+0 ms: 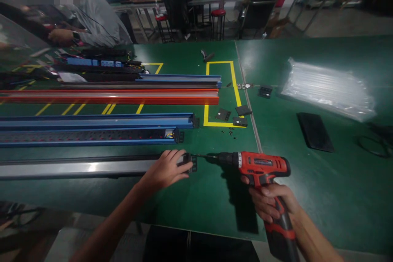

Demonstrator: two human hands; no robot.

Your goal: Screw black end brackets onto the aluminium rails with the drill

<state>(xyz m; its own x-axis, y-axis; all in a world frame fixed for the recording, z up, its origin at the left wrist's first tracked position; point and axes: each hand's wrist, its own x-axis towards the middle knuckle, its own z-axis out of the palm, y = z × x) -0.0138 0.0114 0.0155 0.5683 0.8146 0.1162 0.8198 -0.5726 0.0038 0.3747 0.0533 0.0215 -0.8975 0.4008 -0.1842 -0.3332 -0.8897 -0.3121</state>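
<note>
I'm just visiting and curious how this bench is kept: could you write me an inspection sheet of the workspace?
Surface: green table, marked with yellow lines.
Job's things: silver-faced bar with a black end piece; red-and-black drill, its bit close to that piece, contact unclear.
Clutter: loose black parts, small screws, dark flat slab, plastic-wrapped bundle.
Hands: left hand holds the bar's end; right hand grips the drill.
Cables: dark cable at the right edge, blurred.
Surroundings: co-worker in grey sleeves, red stools, black chair.
</note>
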